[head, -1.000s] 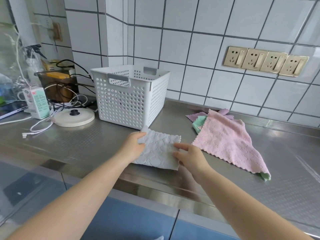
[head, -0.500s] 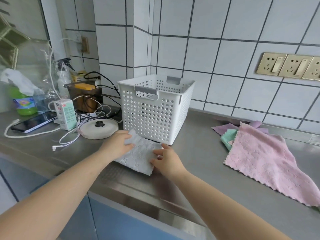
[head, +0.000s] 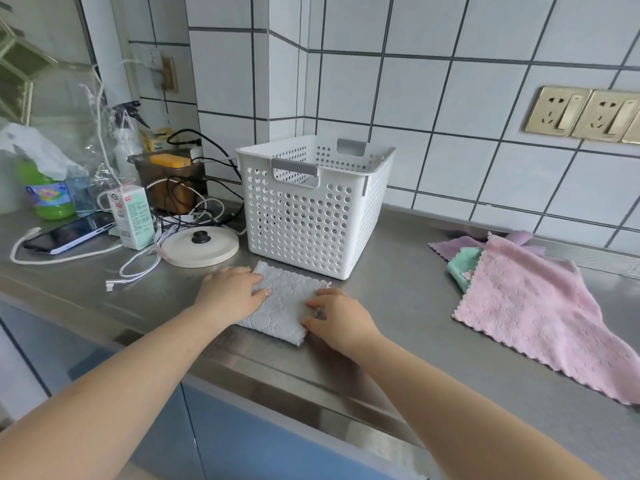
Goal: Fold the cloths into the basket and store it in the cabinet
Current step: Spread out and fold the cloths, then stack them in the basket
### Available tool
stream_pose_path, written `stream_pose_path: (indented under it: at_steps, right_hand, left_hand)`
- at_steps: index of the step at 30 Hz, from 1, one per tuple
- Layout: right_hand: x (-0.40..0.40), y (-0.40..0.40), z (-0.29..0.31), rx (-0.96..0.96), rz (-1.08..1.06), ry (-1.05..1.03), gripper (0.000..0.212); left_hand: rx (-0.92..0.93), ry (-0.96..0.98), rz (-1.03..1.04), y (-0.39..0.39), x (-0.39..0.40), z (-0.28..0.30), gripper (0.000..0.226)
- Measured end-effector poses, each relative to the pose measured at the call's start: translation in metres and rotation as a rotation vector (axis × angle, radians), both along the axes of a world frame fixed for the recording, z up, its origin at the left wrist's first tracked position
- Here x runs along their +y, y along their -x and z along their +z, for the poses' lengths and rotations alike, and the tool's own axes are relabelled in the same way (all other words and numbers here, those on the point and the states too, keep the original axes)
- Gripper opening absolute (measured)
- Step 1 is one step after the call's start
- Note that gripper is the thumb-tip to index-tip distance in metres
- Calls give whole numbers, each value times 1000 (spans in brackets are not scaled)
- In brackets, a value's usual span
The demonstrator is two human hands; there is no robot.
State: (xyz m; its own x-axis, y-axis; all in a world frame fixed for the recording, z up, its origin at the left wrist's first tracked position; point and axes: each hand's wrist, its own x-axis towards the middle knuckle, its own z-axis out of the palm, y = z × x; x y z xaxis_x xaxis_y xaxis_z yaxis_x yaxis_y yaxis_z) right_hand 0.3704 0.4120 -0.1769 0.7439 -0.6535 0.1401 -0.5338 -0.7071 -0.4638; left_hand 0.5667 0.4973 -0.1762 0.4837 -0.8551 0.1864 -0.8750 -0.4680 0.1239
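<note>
Two hands, left hand [head: 231,295] & right hand [head: 337,320], flat on folded grey cloth [head: 286,301], steel counter [head: 415,306], white-tiled wall [head: 450,98]

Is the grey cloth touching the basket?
Cannot tell. In the head view the grey cloth's far edge meets the basket's bottom front corner, but no clear gap or contact shows.

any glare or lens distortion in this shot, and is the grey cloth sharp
Head view: wide-angle bending curves the tile lines and the counter edge; soft glare streaks along the steel front lip; the grey cloth under the left hand and right hand is fairly sharp, its weave readable; frame edges look softer.
</note>
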Motion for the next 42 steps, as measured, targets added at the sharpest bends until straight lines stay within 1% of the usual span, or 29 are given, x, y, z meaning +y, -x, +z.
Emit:
stream_pose_path:
  at_steps: [2, 4, 7, 10, 13, 16, 19, 21, 24, 26, 28, 30, 32, 35, 37, 39, 42]
  right_hand:
    - [-1, 12, 1, -68, -33, -23, 37]
    - [-6, 31, 2, -91, -67, -42, 32]
    - [-17, 61, 6, -82, -132, -63, 25]
    - [-31, 102, 12, -88, -205, -34, 21]
    - [-45, 153, 17, -57, -277, -40, 21]
    - [-59, 210, 20, -20, -401, -46, 21]
    - [-71, 267, 20, 43, -517, 25, 25]
    - [-78, 299, 17, 141, -571, 80, 28]
    - [-84, 327, 11, 252, -584, 59, 25]
    - [-87, 332, 5, 243, -580, 69, 27]
    - [-90, 333, 2, 217, -589, 127, 25]
    - [-91, 332, 0, 213, -599, 183, 23]
    - [-93, 331, 1, 223, -607, 231, 22]
    - [-96, 333, 4, 205, -651, 239, 23]
    - [-97, 335, 5, 200, -667, 240, 24]
    - [-95, 336, 2, 203, -637, 271, 22]
    - [-95, 341, 3, 236, -534, 269, 16]
  left_hand:
    - [-16, 57, -21, 9, 1, 4, 42]
    - [10, 122, -77, 26, -5, 10, 41]
    - [134, 168, -153, 59, -18, 24, 34]
    - [280, 206, -249, 100, -38, 34, 28]
    - [374, 191, -313, 142, -60, 34, 25]
    - [404, 143, -417, 182, -82, 29, 26]
    - [353, 102, -504, 221, -103, 25, 28]
    - [295, 83, -580, 247, -116, 22, 29]
    - [253, 53, -667, 278, -132, 18, 31]
    - [219, 26, -685, 290, -140, 15, 37]
    - [153, 7, -692, 301, -148, 11, 39]
    - [70, 6, -687, 309, -153, 7, 36]
    - [34, 28, -656, 314, -156, 5, 33]
    - [36, 64, -607, 321, -160, 3, 32]
    - [33, 95, -586, 322, -163, 2, 27]
    - [41, 131, -564, 321, -167, 4, 19]
    - [88, 177, -529, 320, -174, 14, 17]
